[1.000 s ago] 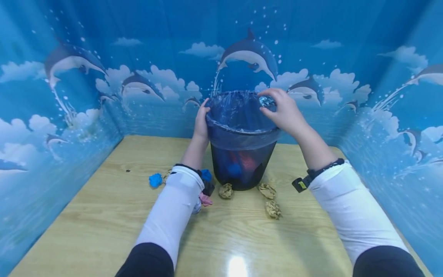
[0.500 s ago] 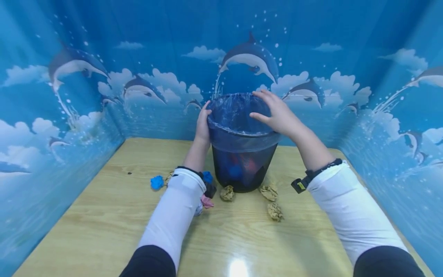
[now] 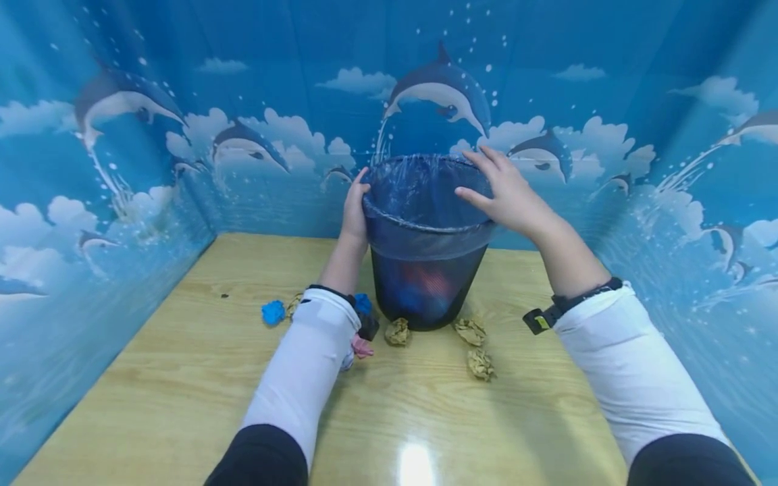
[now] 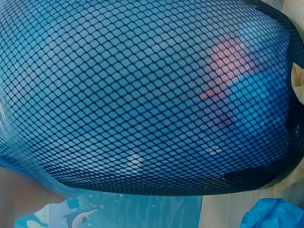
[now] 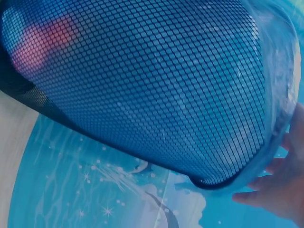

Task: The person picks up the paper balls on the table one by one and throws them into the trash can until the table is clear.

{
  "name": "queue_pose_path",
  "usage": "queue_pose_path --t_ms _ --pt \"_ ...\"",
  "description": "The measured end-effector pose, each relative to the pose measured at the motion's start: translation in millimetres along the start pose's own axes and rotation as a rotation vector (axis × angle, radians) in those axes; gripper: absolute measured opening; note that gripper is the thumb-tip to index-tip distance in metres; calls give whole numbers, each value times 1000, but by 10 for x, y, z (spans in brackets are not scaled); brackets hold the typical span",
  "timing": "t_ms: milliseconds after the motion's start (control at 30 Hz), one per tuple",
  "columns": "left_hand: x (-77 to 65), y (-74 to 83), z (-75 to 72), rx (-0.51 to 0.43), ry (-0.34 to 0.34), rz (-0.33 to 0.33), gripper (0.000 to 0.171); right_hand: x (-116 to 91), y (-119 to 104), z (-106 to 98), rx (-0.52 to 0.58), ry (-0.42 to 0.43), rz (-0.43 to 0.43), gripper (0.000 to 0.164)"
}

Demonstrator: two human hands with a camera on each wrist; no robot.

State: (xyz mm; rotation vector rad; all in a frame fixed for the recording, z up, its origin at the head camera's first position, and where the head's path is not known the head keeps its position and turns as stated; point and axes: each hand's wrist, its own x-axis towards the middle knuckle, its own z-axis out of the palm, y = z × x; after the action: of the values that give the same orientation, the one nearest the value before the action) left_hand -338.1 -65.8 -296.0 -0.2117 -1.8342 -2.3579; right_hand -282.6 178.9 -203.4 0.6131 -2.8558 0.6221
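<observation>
Mesh bin (image 3: pixel 433 290) | left hand (image 3: pixel 354 210) against side | right hand (image 3: pixel 509 196) spread at rim

Bin (image 3: pixel 427 277): we are seeing it standing on the table (image 3: pixel 182 405), liner (image 3: pixel 413 192) inside, curtain (image 3: pixel 292 47) behind.
Paper balls (image 3: pixel 398 333): three are lying before its base, others beside the left sleeve (image 3: pixel 298 385).
Left hand (image 3: pixel 354 212): touching its left side.
Right hand (image 3: pixel 516 196): sitting at its right rim.

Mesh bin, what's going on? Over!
Left hand against mesh bin; right hand open at rim, holding nothing. Bin standing, lined. Crumpled brown paper balls beside it.
</observation>
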Motion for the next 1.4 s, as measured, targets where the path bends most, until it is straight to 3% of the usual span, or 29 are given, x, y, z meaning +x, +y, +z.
queue_pose_path --t_ms 367,733,1067,1400 --pt "2 20 35 2 3 3 59 -284 143 -125 -14 54 37 72" --pt "8 37 -16 -11 14 -18 58 -669 520 -111 62 130 104 74" --pt "-2 51 1 -21 5 -26 58 -801 756 153 105 88 166 80" --pt "-12 25 23 -20 11 -16 58 -923 956 710 55 -46 148 85"
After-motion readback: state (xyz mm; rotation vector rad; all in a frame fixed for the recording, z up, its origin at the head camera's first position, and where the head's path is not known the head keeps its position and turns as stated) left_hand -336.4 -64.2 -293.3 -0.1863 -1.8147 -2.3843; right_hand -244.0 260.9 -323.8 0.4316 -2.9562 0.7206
